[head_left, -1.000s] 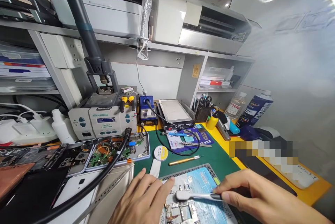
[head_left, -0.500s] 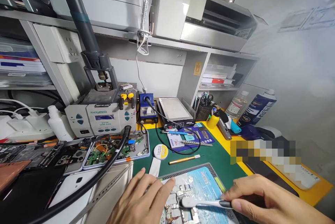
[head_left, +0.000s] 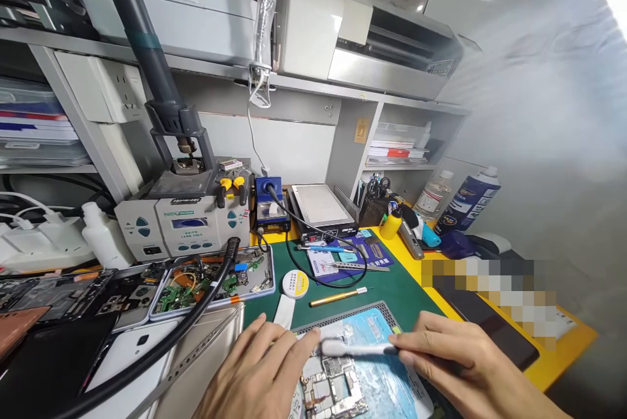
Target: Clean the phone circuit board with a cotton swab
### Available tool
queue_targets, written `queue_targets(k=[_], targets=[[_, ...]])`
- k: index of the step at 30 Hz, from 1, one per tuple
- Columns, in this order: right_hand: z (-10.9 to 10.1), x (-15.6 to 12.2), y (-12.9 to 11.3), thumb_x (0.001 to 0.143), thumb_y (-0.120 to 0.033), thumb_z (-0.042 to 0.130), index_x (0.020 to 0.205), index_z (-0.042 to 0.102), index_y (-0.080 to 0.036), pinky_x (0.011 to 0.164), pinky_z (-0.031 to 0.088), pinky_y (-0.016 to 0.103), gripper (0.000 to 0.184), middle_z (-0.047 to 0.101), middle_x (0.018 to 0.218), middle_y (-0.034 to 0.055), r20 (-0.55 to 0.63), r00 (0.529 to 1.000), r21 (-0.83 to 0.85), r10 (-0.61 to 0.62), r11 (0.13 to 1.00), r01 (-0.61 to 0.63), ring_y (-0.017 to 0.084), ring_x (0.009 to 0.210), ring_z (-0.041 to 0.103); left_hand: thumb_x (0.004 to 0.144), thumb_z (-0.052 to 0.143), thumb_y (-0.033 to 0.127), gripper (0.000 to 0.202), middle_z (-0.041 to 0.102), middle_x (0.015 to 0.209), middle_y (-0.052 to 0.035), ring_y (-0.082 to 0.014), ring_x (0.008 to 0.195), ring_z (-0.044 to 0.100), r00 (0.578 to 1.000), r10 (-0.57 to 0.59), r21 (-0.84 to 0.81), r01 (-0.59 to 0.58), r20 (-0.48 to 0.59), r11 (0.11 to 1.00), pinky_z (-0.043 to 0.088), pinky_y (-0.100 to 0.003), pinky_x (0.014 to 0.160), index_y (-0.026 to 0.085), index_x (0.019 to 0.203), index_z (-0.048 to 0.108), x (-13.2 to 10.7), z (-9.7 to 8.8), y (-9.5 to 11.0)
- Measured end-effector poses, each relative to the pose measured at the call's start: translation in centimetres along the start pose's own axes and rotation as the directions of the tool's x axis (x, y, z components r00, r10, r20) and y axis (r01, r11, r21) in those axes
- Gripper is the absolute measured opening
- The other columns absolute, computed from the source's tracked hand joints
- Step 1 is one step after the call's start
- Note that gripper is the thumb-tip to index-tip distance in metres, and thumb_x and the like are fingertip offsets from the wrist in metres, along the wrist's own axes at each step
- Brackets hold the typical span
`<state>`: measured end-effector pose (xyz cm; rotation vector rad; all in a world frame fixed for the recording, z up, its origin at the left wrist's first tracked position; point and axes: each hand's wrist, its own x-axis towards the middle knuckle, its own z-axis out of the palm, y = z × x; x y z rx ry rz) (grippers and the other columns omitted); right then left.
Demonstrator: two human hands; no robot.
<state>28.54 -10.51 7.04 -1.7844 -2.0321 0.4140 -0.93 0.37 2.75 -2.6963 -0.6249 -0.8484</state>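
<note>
The right hand pinches a white-headed brush by its dark handle, bristles at nine o'clock over the opened phone. The left hand lies open, fingers spread, pressing the phone's nine o'clock edge. At twelve o'clock lies a brass-handled tool.

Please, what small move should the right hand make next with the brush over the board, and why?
Probably sweep the brush down and back across the circuit board. The right hand holds it by the handle, its white head lies at the board's upper edge near the left hand's fingers, and most of the board lies below the bristles.
</note>
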Motion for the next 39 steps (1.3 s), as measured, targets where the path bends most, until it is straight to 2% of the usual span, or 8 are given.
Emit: queue_targets(k=[3, 5, 11, 18, 24, 29, 33, 39], targets=[[0.0, -0.5, 0.1, 0.094, -0.055, 0.062, 0.102, 0.084, -0.028, 0.078, 0.06, 0.033, 0.036, 0.081, 0.095, 0.0092, -0.113, 0.981, 0.108, 0.159, 0.983, -0.147, 0.03, 0.092, 0.074, 0.084, 0.066, 0.063, 0.064, 0.074, 0.106, -0.0009, -0.0208, 0.096, 0.071, 1.0, -0.014, 0.003, 0.014, 0.006, 1.0, 0.057, -0.034, 0.089, 0.023, 0.133, 0.053, -0.1, 0.0, 0.1], [-0.1, -0.4, 0.0, 0.091, -0.06, 0.063, 0.096, 0.086, -0.028, 0.081, 0.061, 0.034, 0.039, 0.083, 0.1, 0.0095, -0.097, 0.979, 0.138, 0.177, 0.977, -0.163, 0.033, 0.099, 0.074, 0.083, 0.066, 0.066, 0.067, 0.074, 0.108, -0.0017, -0.0208, 0.098, 0.071, 1.0, -0.012, -0.004, 0.012, 0.004, 1.0, 0.056, -0.033, 0.089, 0.024, 0.133, 0.053, -0.2, 0.0, 0.1], [0.4, 0.7, -0.3, 0.099, -0.045, 0.058, 0.107, 0.083, -0.029, 0.063, 0.053, 0.03, 0.031, 0.076, 0.082, 0.0073, -0.03, 0.997, 0.09, 0.069, 0.994, -0.066, 0.023, 0.073, 0.069, 0.079, 0.069, 0.065, 0.068, 0.075, 0.11, -0.0025, -0.0214, 0.099, 0.07, 0.999, -0.032, -0.019, 0.032, 0.008, 0.999, 0.056, -0.032, 0.087, 0.024, 0.132, 0.054, -0.1, -0.2, 0.3], [0.9, 0.6, -0.2, 0.093, -0.05, 0.066, 0.097, 0.086, -0.028, 0.071, 0.059, 0.031, 0.03, 0.083, 0.094, 0.0094, -0.061, 0.99, 0.112, 0.125, 0.987, -0.118, 0.029, 0.087, 0.075, 0.076, 0.075, 0.062, 0.073, 0.074, 0.103, 0.0021, -0.0196, 0.091, 0.072, 0.999, -0.043, -0.06, 0.044, 0.031, 0.997, 0.06, -0.033, 0.079, 0.023, 0.133, 0.051, -0.1, -0.3, 0.3], [0.6, 0.7, -0.4, 0.094, -0.05, 0.064, 0.1, 0.085, -0.028, 0.076, 0.06, 0.032, 0.031, 0.083, 0.098, 0.0095, -0.055, 0.991, 0.121, 0.123, 0.986, -0.115, 0.031, 0.093, 0.075, 0.077, 0.074, 0.059, 0.071, 0.075, 0.105, -0.0008, -0.0223, 0.092, 0.073, 0.998, -0.05, -0.066, 0.052, 0.028, 0.997, 0.062, -0.037, 0.077, 0.022, 0.132, 0.051, -0.1, -0.3, 0.5], [0.7, 0.5, -0.2, 0.096, -0.047, 0.063, 0.104, 0.085, -0.029, 0.067, 0.056, 0.029, 0.029, 0.08, 0.087, 0.0072, -0.03, 0.994, 0.134, 0.107, 0.986, -0.102, 0.025, 0.079, 0.073, 0.075, 0.076, 0.053, 0.071, 0.074, 0.106, -0.0003, -0.022, 0.094, 0.072, 0.998, -0.051, -0.077, 0.053, 0.025, 0.996, 0.061, -0.036, 0.079, 0.023, 0.134, 0.05, -0.2, -0.2, 0.4], [0.9, 0.4, 0.2, 0.094, -0.05, 0.065, 0.099, 0.085, -0.027, 0.072, 0.056, 0.031, 0.031, 0.08, 0.091, 0.0081, -0.024, 0.994, 0.166, 0.103, 0.981, -0.098, 0.026, 0.084, 0.072, 0.075, 0.076, 0.057, 0.072, 0.074, 0.106, 0.0006, -0.0204, 0.094, 0.072, 0.999, -0.043, -0.085, 0.045, 0.023, 0.995, 0.06, -0.034, 0.081, 0.023, 0.133, 0.049, -0.3, 0.0, 0.2], [0.7, 1.0, 0.1, 0.097, -0.045, 0.064, 0.098, 0.085, -0.029, 0.067, 0.049, 0.028, 0.026, 0.076, 0.085, 0.0046, 0.048, 0.996, 0.203, 0.075, 0.976, -0.083, 0.021, 0.078, 0.069, 0.078, 0.074, 0.048, 0.069, 0.073, 0.112, -0.0013, -0.0217, 0.101, 0.07, 0.999, -0.042, -0.074, 0.044, 0.031, 0.996, 0.057, -0.032, 0.086, 0.025, 0.138, 0.048, -0.7, 0.1, -0.1]])
